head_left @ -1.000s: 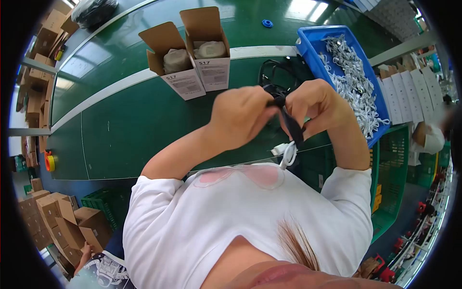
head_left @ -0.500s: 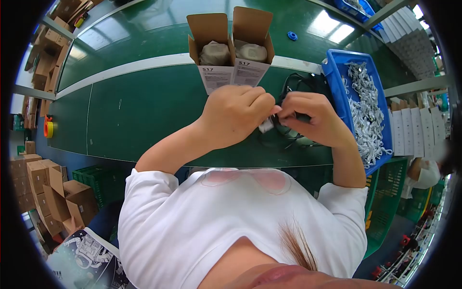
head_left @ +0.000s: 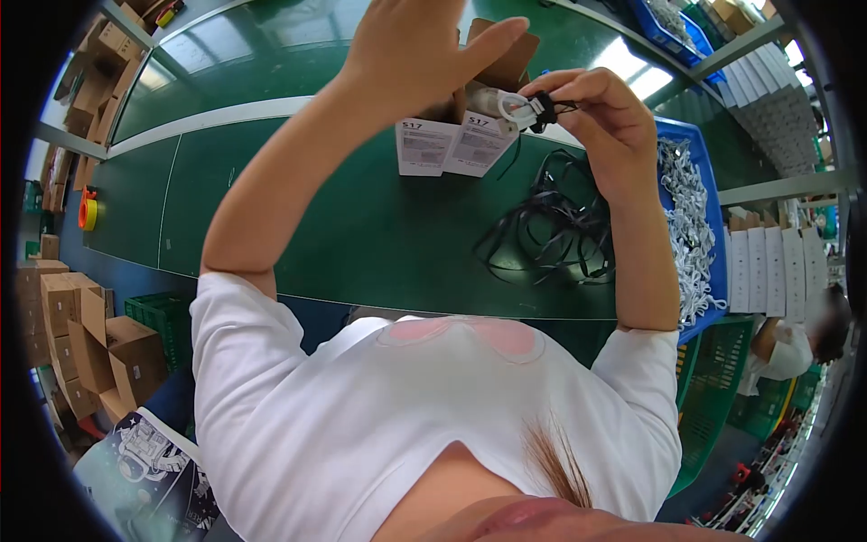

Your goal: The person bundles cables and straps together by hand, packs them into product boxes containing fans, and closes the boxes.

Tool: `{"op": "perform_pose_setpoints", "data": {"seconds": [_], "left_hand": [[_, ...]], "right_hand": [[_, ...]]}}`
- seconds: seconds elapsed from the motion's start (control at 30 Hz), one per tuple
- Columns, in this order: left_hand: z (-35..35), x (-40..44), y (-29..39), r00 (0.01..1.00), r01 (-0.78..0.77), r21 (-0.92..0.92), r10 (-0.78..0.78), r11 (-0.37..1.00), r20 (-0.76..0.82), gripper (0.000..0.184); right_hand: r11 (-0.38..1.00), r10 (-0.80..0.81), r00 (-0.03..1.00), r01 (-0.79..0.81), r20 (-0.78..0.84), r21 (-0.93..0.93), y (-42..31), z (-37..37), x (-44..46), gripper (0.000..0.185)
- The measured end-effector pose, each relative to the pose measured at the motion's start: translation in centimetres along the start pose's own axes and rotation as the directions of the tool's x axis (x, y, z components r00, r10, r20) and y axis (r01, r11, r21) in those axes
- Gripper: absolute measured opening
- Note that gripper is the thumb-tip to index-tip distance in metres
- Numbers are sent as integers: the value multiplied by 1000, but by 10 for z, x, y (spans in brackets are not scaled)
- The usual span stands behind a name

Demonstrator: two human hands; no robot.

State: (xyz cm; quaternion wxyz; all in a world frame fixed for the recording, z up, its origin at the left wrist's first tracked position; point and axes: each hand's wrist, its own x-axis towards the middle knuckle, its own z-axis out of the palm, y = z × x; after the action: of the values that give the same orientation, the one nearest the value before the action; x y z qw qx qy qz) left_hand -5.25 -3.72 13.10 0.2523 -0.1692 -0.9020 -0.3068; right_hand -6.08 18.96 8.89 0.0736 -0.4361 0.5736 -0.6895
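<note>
My left hand (head_left: 411,45) reaches over the left S17 box (head_left: 426,149), thumb spread to the right; its fingertips run out of the top of the view. Pinched in my right hand (head_left: 610,113) is a small coiled white cable (head_left: 515,107) with a black tie around its end. It hangs by the opening of the right S17 box (head_left: 477,152), whose brown flap (head_left: 506,59) stands up. A pale wrapped item (head_left: 485,99) shows inside that box. Below my right hand lies a tangle of black straps (head_left: 551,226) on the green table (head_left: 361,235).
A blue bin (head_left: 718,244) of bundled white cables stands at the right, a green crate (head_left: 709,397) below it. White boxes (head_left: 768,271) line up farther right, near another person (head_left: 790,348). A yellow tape roll (head_left: 88,213) sits at the table's left edge.
Both hands have moved apart and up toward the boxes, my right hand carrying the white cable. The two boxes have shifted right and tilted apart. The black straps are now uncovered.
</note>
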Motion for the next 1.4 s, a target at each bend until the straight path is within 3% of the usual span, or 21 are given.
{"op": "perform_pose_setpoints", "data": {"seconds": [0.03,0.07,0.13,0.2,0.23,0.37,0.4,0.53,0.57,0.7,0.73,0.87,0.9,0.93,0.97,1.03,1.1,1.13,1.2,1.4], "left_hand": [[-10,21,15,878,258,66,-263,964,399,64],[-9,32,15,882,262,69,-268,963,388,64],[-3,56,11,691,-10,243,-169,970,703,64],[0,71,9,371,-327,285,-155,901,916,64],[0,70,10,375,-328,288,-156,899,914,64],[6,38,12,636,-408,381,-41,830,771,14],[6,37,11,635,-406,382,-44,831,771,14],[6,32,7,708,-433,364,62,825,703,10],[6,32,10,709,-431,363,61,826,703,10],[-1,43,31,596,-381,380,-90,843,798,26],[-1,42,29,593,-386,376,-85,842,801,26],[-6,33,-4,743,-329,137,166,934,648,53],[-20,19,1,857,-54,93,-1,994,515,49],[-37,3,4,903,214,5,-199,977,380,44],[-47,-10,-18,903,211,6,-198,977,380,44],[-49,-46,-70,980,184,-75,-177,980,96,56],[-25,-72,-91,945,233,-351,-126,907,301,76],[-5,-86,-95,942,242,-350,-133,905,308,76],[30,-104,-88,925,357,-562,-197,746,326,83],[8,-136,-62,867,465,-401,-315,789,385,78]], "right_hand": [[999,33,999,-32,20,-42,1,-1,5,18],[999,28,999,-27,32,-42,3,1,8,18],[997,-7,1000,6,-17,-80,11,7,10,17],[992,-47,996,37,-73,-123,18,10,11,17],[991,-51,996,42,-70,-125,20,12,10,17],[795,-220,975,188,15,-577,22,21,-2,19],[797,-219,976,188,15,-574,23,20,-1,19],[308,-262,944,280,202,-909,23,16,-3,20],[309,-260,944,281,203,-909,20,16,-1,20],[297,103,893,393,438,-870,-9,16,11,17],[295,104,896,387,432,-874,-9,17,9,17],[239,187,910,324,370,-915,5,25,10,16],[243,184,912,320,367,-916,6,25,6,16],[331,39,955,266,295,-905,3,24,-1,17],[420,-97,974,225,203,-879,-1,22,-9,17],[591,-327,945,181,-28,-786,-6,22,-24,17],[746,-200,977,102,-74,-658,4,34,-43,20],[751,-192,978,96,-77,-653,13,43,-46,20],[704,-144,987,49,-75,-709,29,66,-43,18],[846,-139,966,0,-220,-533,44,94,-41,20]]}}
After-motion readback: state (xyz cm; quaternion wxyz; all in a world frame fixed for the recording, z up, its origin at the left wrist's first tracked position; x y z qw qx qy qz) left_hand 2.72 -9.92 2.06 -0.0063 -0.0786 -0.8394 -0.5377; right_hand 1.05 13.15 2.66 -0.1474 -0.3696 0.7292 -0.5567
